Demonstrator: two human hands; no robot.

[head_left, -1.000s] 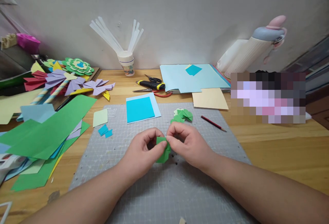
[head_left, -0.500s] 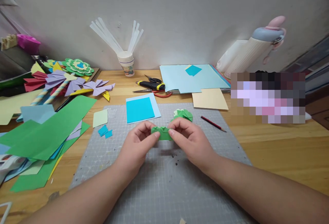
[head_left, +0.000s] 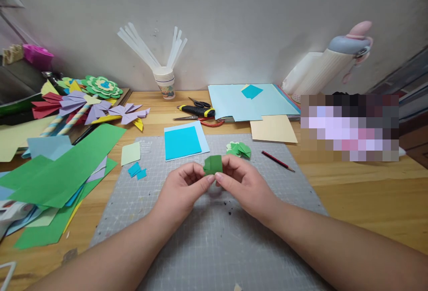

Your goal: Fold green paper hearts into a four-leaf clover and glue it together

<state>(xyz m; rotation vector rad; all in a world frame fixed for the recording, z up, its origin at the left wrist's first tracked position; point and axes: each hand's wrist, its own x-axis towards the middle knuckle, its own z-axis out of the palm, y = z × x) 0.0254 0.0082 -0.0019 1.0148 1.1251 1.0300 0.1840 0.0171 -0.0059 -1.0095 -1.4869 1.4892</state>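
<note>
Green folded paper (head_left: 213,165) sits between the two hands, upheld over the cutting mat (head_left: 217,246) and caught at its lower edge by the thumbs. The left hand (head_left: 182,187) has its grip closed on the paper's left part, thumb laid along the near side and fingers curled in behind. The right hand (head_left: 249,183) pinches the right part in the same way, its grip closed too, with the fingers partly hidden by the paper. Both thumb tips point inward and nearly meet below the paper. The forearms come in from the lower corners and slant toward each other, wrists above the mat. Just beyond the right hand lies a cluster of green cutouts (head_left: 240,149); a blue square (head_left: 182,143) lies beyond the left hand.
</note>
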